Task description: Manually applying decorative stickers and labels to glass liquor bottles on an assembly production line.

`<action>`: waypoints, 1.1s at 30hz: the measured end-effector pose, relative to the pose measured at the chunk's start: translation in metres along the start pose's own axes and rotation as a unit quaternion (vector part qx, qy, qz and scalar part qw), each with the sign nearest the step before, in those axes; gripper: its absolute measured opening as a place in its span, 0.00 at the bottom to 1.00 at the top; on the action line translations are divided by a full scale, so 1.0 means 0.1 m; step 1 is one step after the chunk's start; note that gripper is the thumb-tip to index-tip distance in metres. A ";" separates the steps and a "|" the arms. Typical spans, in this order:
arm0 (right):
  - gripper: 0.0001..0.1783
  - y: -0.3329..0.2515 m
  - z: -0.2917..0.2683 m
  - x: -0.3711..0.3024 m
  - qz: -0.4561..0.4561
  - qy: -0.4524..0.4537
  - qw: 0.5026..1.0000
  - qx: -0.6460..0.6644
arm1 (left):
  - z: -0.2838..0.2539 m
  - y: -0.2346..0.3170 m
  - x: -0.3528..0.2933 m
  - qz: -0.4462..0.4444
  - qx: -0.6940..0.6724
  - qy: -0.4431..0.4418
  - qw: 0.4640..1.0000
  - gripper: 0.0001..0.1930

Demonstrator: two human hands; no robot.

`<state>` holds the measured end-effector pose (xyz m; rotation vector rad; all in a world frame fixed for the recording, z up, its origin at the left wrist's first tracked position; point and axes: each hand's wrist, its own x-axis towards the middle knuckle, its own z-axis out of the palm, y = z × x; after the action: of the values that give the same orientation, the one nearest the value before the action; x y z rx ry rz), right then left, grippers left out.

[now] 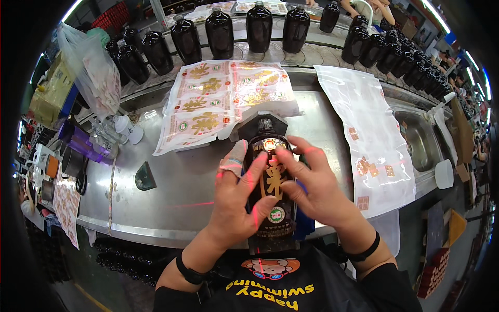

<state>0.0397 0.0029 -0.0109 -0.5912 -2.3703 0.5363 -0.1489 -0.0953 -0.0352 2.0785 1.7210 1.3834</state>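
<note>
A dark glossy bottle (272, 200) with gold characters and a round green-and-white emblem lies on its back, its neck pointing away from me. Its neck end rests at a dark angular holder (279, 126). My left hand (231, 195) touches the bottle's left side with fingers stretched and apart; tape wraps some of its fingertips. From the right, my right hand (325, 192) lays spread fingertips on the upper front of the bottle. Neither hand grips it. Thin red light lines cross the hands and bottle. Beyond the holder is a sheet of gold-and-red decals (200, 106).
A mostly bare backing sheet (364, 119) lies at right, before a metal sink (420, 143). Dark bottles (259, 28) stand along a curved conveyor behind. Left are a dark green scraper-like piece (145, 177), clear bottles (106, 136) and a plastic bag (93, 67). Other people work farther off.
</note>
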 end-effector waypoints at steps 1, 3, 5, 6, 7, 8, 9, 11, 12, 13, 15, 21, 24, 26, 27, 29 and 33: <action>0.30 0.03 -0.02 0.01 0.013 0.021 1.000 0.015 | 0.00 -0.02 0.02 -0.021 -0.037 0.012 0.999 0.31; 0.29 0.11 -0.06 0.05 0.060 0.040 0.995 0.072 | -0.02 -0.08 0.10 -0.064 -0.103 0.049 0.991 0.28; 0.28 0.22 -0.12 0.12 0.142 0.036 0.977 0.154 | -0.01 -0.15 0.20 -0.180 -0.201 0.042 0.962 0.25; 0.27 0.27 -0.17 0.15 0.161 0.059 0.952 0.252 | -0.02 -0.18 0.25 -0.175 -0.192 0.013 0.966 0.24; 0.26 0.33 -0.20 0.18 0.195 0.065 0.916 0.344 | -0.04 -0.21 0.30 -0.175 -0.190 -0.018 0.966 0.23; 0.22 0.39 -0.25 0.20 0.227 0.059 0.876 0.421 | -0.05 -0.24 0.34 -0.175 -0.187 -0.050 0.965 0.22; 0.18 0.44 -0.29 0.22 0.279 0.046 0.840 0.463 | -0.05 -0.24 0.38 -0.189 -0.201 -0.052 0.960 0.21; 0.13 0.53 -0.33 0.25 0.319 0.019 0.844 0.431 | -0.06 -0.25 0.44 -0.213 -0.232 -0.055 0.948 0.19; 0.13 0.56 -0.33 0.25 0.312 -0.003 0.835 0.452 | -0.06 -0.24 0.47 -0.203 -0.224 -0.055 0.952 0.17; 0.12 0.59 -0.32 0.26 0.319 -0.014 0.825 0.465 | -0.06 -0.24 0.48 -0.197 -0.215 -0.062 0.954 0.17; 0.11 0.62 -0.29 0.27 0.323 -0.029 0.810 0.488 | -0.06 -0.23 0.51 -0.178 -0.195 -0.071 0.962 0.16; 0.13 0.62 -0.23 0.38 0.276 -0.072 0.820 0.497 | -0.07 -0.24 0.63 -0.170 -0.191 -0.089 0.963 0.14; 0.14 0.59 -0.27 0.41 0.248 -0.098 0.827 0.495 | -0.09 -0.23 0.68 -0.099 -0.120 -0.101 0.983 0.13; 0.14 0.59 -0.30 0.42 0.220 -0.108 0.816 0.524 | -0.10 -0.22 0.72 -0.095 -0.101 -0.104 0.985 0.12; 0.14 0.60 -0.31 0.41 0.245 -0.094 0.820 0.509 | -0.10 -0.22 0.73 -0.093 -0.092 -0.106 0.986 0.11; 0.14 0.63 -0.35 0.41 0.275 -0.077 0.819 0.498 | -0.12 -0.22 0.75 -0.084 -0.093 -0.107 0.986 0.11; 0.13 0.70 -0.34 0.40 0.257 -0.123 0.813 0.507 | -0.11 -0.23 0.76 -0.086 -0.088 -0.119 0.985 0.10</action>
<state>0.0532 0.0889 -0.0035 -0.6378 -1.6973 2.0341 -0.1772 -0.0297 0.0004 1.8653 1.5785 1.1415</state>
